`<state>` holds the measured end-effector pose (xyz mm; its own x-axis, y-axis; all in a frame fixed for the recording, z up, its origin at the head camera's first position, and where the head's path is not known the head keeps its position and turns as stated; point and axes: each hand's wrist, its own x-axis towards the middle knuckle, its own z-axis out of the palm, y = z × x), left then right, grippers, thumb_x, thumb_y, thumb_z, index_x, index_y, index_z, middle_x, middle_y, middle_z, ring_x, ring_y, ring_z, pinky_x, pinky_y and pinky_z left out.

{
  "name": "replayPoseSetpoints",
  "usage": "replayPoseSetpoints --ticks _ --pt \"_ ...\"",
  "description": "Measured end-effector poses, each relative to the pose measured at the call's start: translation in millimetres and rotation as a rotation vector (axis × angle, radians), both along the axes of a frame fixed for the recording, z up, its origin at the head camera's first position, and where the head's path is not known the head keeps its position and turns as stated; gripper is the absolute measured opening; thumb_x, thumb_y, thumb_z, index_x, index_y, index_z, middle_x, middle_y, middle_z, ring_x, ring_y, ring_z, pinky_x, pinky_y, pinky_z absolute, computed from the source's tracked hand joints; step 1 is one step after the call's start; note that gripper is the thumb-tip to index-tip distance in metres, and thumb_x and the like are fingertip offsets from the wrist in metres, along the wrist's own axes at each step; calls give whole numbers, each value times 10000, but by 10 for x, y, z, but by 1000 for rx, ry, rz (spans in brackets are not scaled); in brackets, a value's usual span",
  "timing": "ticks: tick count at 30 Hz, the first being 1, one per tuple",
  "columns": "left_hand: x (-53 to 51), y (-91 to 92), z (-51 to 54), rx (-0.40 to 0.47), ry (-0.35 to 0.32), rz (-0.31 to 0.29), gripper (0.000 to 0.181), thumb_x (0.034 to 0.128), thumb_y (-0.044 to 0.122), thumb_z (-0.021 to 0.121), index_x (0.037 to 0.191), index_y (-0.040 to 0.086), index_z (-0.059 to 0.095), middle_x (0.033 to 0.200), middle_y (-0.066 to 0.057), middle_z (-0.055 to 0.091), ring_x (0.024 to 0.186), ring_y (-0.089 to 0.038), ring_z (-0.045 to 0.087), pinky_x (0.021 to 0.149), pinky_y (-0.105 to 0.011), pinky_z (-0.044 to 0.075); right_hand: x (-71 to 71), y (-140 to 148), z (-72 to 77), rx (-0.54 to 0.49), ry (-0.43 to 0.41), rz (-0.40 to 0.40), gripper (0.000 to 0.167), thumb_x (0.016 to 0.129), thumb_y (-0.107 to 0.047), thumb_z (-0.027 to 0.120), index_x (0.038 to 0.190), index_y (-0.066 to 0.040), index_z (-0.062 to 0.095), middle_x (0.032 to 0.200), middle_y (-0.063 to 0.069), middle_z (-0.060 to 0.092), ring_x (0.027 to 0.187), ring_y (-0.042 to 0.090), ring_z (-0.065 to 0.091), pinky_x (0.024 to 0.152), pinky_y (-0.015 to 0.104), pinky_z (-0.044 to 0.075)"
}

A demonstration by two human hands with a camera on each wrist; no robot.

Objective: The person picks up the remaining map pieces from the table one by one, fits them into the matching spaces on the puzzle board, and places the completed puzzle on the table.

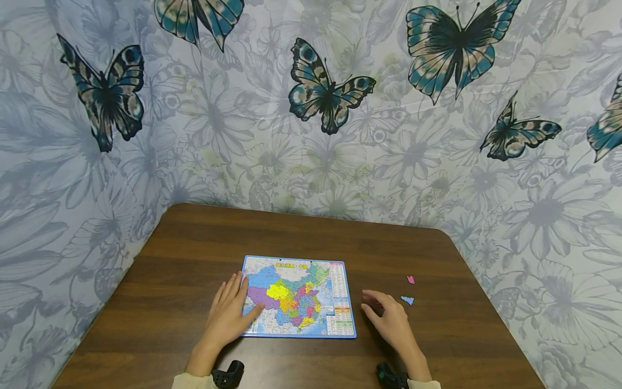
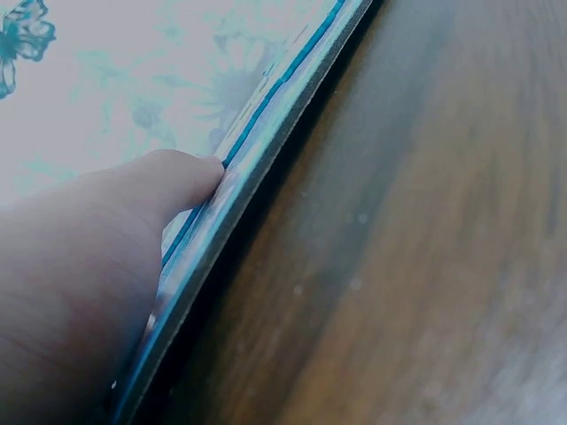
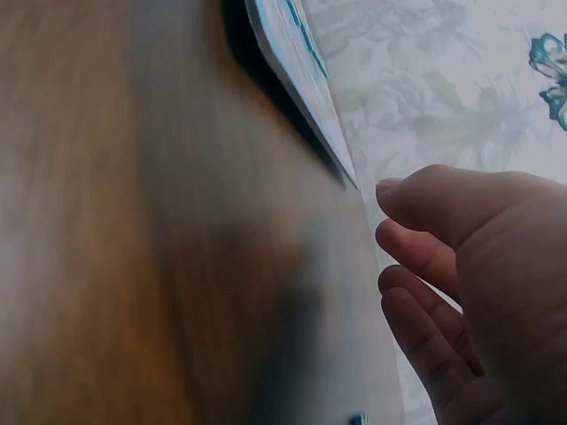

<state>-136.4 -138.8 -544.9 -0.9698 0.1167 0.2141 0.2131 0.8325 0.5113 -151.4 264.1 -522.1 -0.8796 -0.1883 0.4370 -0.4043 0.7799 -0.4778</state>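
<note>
A map puzzle board [image 1: 298,297] with a blue rim and coloured regions lies flat on the table. On its left side rests my left hand [image 1: 230,313], fingers straight and thumb laid across the board's face; the left wrist view shows the thumb [image 2: 190,181] on the board near its edge. My right hand [image 1: 391,321] is just off the board's right edge, fingers loosely bent, with nothing held. Beyond it lie two small loose puzzle pieces, a pink one [image 1: 411,280] and a blue one [image 1: 407,300].
The brown wooden table [image 1: 194,237] has rounded far corners and stands against a wall covering [image 1: 316,178] printed with flowers and butterflies. Dark wrist devices [image 1: 228,374] sit on both wrists, near the table's front.
</note>
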Motion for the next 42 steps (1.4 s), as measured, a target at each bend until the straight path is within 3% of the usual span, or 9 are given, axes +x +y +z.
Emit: replayPoseSetpoints --ticks 22,29,42 --pt "1 8 26 3 -12 2 874 960 526 649 1530 -87 398 1646 -284 281 1542 -463 239 1259 -602 131 232 361 -67 88 60 -134 360 778 -39 883 1116 -59 759 1022 39 774 881 195 659 756 366 582" --pt "2 7 18 -1 -10 5 876 957 531 650 1528 -86 404 1643 -284 290 1541 -463 245 1258 -602 135 277 462 -78 102 0 -163 368 788 -42 879 1135 -48 757 1068 87 761 942 233 650 779 422 571" --pt "-1 5 7 6 -12 0 876 959 534 648 1527 -88 405 1645 -285 284 1541 -463 242 1257 -606 135 348 609 -77 104 -50 -197 384 813 -62 865 1173 -43 731 994 49 720 895 207 664 770 345 598"
